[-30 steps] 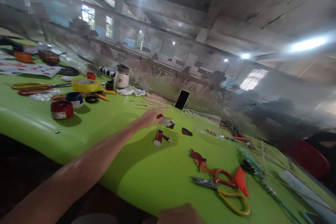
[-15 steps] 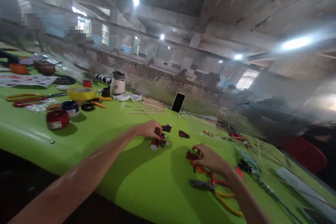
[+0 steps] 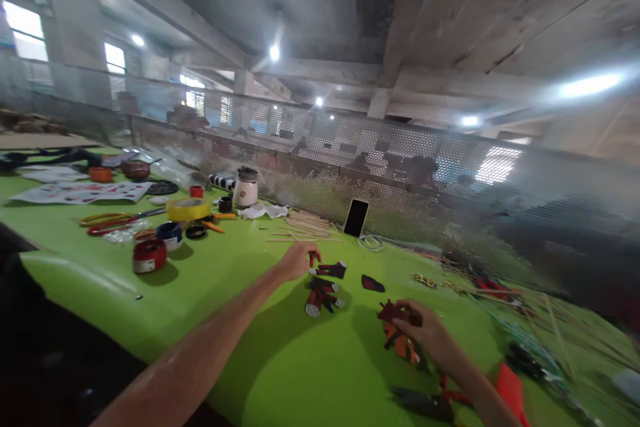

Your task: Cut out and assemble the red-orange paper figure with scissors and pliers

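Observation:
My left hand [image 3: 299, 261], its fingers pinched, holds a small dark red piece [image 3: 313, 257] above the green table. Just below it lies a dark piece with pale round ends [image 3: 331, 269], and nearer me a cluster of red and black rolled pieces [image 3: 321, 295]. A flat dark piece [image 3: 373, 283] lies alone between my two hands. My right hand [image 3: 414, 321] has its fingers curled on a dark red piece [image 3: 389, 311], beside orange and dark strips [image 3: 401, 343]. Pliers with dark jaws [image 3: 423, 403] lie below that hand.
On the left stand a red paint jar [image 3: 149, 256], a blue jar [image 3: 169, 235], yellow tape [image 3: 189, 209] and scissors [image 3: 120, 220]. A phone [image 3: 356, 217] leans near thin sticks [image 3: 310, 224] at the mesh. Green cords [image 3: 530, 340] and wires lie right.
The view has shifted, so the table items appear further right and lower. My left hand has moved up off the rolled cluster with a small red piece. My right hand stays at the dark red piece.

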The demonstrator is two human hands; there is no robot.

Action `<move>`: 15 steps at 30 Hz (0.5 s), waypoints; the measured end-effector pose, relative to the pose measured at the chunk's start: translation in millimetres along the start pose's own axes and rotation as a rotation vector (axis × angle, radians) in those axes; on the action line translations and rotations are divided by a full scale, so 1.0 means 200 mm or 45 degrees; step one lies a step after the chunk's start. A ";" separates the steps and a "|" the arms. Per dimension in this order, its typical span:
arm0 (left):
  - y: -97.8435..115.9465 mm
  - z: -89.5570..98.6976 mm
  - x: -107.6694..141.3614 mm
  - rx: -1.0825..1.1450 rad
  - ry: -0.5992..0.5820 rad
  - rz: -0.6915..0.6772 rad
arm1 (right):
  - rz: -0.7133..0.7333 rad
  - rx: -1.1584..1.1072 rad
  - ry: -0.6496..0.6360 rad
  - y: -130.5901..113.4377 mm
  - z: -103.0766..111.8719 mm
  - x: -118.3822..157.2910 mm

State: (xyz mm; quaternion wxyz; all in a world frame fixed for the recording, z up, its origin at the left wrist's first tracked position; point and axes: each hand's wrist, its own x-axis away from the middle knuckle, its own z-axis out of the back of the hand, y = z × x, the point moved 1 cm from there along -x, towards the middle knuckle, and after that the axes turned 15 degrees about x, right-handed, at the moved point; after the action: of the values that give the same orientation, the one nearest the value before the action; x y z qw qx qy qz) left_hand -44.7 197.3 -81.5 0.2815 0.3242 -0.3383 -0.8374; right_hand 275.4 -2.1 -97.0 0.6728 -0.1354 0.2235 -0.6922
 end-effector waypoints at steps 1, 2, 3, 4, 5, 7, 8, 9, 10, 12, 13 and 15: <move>0.00 0.00 0.01 0.023 -0.007 0.015 | 0.007 -0.011 0.002 -0.01 0.00 0.00; -0.01 0.00 0.01 0.046 -0.019 0.030 | 0.014 -0.018 0.003 -0.01 0.00 0.00; -0.02 0.00 0.02 0.067 -0.034 0.047 | 0.023 -0.021 0.005 -0.02 -0.01 0.00; -0.03 0.00 0.02 0.087 -0.049 0.067 | 0.032 -0.020 0.008 -0.02 -0.01 0.00; -0.04 -0.01 0.02 0.102 -0.059 0.093 | 0.038 -0.016 0.012 -0.01 -0.01 0.00; -0.07 -0.02 0.01 0.118 -0.065 0.160 | 0.045 -0.003 0.022 0.02 -0.02 -0.01; -0.09 -0.02 0.00 0.119 -0.057 0.197 | 0.044 0.005 0.029 0.04 -0.03 -0.01; -0.11 -0.02 -0.01 0.118 -0.045 0.231 | 0.044 0.013 0.037 0.06 -0.03 -0.01; -0.12 -0.02 -0.02 0.117 -0.032 0.262 | 0.044 0.023 0.042 0.08 -0.03 -0.01; -0.15 -0.01 -0.04 0.120 -0.006 0.305 | 0.052 0.049 0.045 0.11 -0.04 -0.01; -0.16 -0.01 -0.05 0.124 0.006 0.317 | 0.054 0.068 0.048 0.11 -0.05 -0.01; -0.17 -0.01 -0.05 0.139 0.028 0.321 | 0.047 0.119 0.063 0.10 -0.06 -0.01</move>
State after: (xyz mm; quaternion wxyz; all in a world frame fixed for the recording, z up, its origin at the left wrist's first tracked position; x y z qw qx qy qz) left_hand -45.7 224.5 -105.2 0.3702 0.3032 -0.4184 -0.7720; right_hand 287.5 2.0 -116.3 0.6853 -0.0824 0.2100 -0.6925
